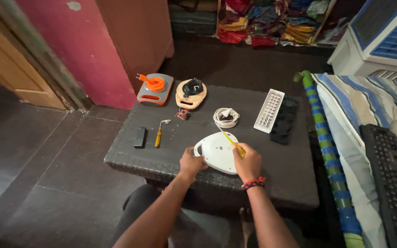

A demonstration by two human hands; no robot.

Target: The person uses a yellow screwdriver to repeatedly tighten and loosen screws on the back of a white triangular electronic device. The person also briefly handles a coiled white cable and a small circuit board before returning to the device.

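Both hands work on a white case (218,154) that lies near the front edge of a dark table (290,179). The left hand (192,163) closes on the left side of the case, beside its small handle loop, and holds it flat on the table. The right hand (248,161) is closed around a yellow screwdriver (230,140); the tool is tilted, and its tip points down to the top of the case. A red and black band (253,183) sits on the right wrist.

Further back on the table, a coiled white cable (226,117) lies just behind the case. To the right of it there is a white panel (269,110) with rows of small dots, and a black cover (285,120) lies just beside it. At the left lie a second screwdriver (159,136) and a small black box (139,137), near to each other. At the far edge stand an orange reel (155,88) and a beige reel (191,93), side by side. A black keyboard (389,179) rests on the striped bed (368,105) at the right.
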